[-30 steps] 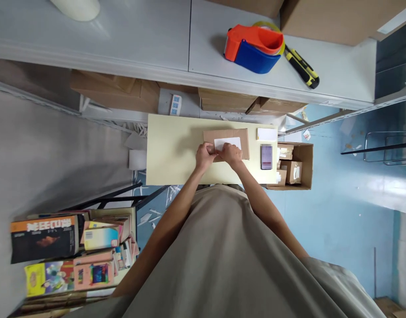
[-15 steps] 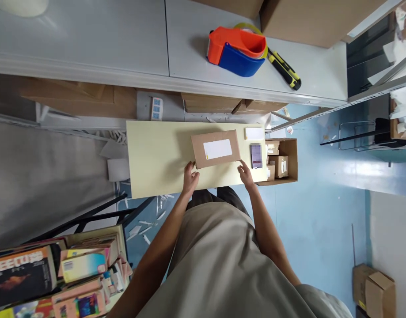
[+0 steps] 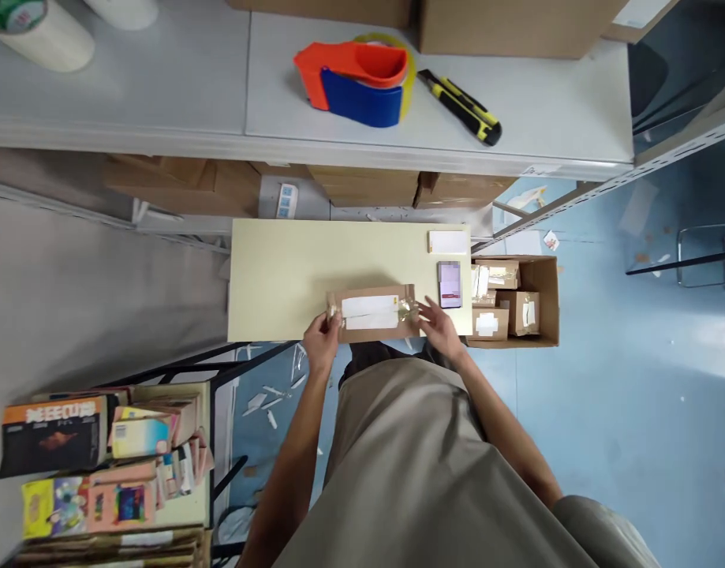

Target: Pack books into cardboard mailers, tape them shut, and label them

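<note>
Box [image 3: 368, 334]: brown cardboard, middle of the frame, right down at the near edge of the counter [image 3: 279, 276]. Looks shut from up here.
Sticker [image 3: 371, 306]: white, on the face pointing up, with a line running across it; can't tell if that's a crease or a seam.
Tape [image 3: 406, 309]: shiny bits at both ends of the box, so I'd call the sealing and labelling mostly done.
Underside: hidden, so if anything's left to tape down there, no idea.
Left hand [image 3: 322, 341]: fingers pinched on the left end of the box, looks like a proper grip.
Right hand [image 3: 440, 327]: fingers loosely spread by the right end, not wrapped round it; can't tell whether the tips touch.
Near edge: pretty tight, box runs along it, maybe poking over a touch.
Left and up: lots of plain counter top that way, so I reckon that's the best sliding room.
Right side: tighter, phone [image 3: 450, 284] near the right hand, white pad [image 3: 448, 242] above it.
Carton [image 3: 543, 300]: past the counter's right edge, small boxes [image 3: 523, 312] inside.
Shelf [image 3: 178, 102]: top of the frame, tape dispenser [image 3: 356, 83] and cutter [image 3: 462, 108] on it.
</note>
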A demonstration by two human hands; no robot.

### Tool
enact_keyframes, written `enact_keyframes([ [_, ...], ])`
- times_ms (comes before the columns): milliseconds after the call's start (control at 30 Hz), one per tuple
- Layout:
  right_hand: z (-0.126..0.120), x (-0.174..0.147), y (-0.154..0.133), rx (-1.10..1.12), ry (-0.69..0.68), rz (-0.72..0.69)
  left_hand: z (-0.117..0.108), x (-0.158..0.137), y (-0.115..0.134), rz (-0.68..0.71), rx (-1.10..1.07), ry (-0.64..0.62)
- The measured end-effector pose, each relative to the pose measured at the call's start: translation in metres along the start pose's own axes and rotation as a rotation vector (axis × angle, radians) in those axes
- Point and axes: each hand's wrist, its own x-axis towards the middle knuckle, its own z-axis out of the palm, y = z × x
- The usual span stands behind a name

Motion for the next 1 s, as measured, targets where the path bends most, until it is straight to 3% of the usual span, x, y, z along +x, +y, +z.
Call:
enact_keyframes([
  [167,-0.068,-0.027,-0.012,0.053,-0.242,-0.106,0.012,-0.067,0.016,-0.077,0.031,0.217],
  [300,-0.154,-0.048,-0.03,0.039,-0.194,-0.185,0.043,-0.129,0.068,-0.089,-0.067,0.216],
  [467,-0.26,-0.071,-0.016,-0.073,0.105,-0.153,0.122,-0.181,0.136,-0.045,-0.13,-0.041],
  [633,-0.332,-0.093,0.021,-0.234,0.342,-0.095,0.194,-0.207,0.164,-0.027,-0.06,-0.336],
  [800,-0.364,-0.109,0.049,-0.381,0.492,-0.03,0.233,-0.219,0.169,-0.058,-0.043,-0.636],
  [1000,-0.381,-0.127,0.053,-0.521,0.541,-0.016,0.267,-0.233,0.154,-0.378,-0.322,-0.944],
])
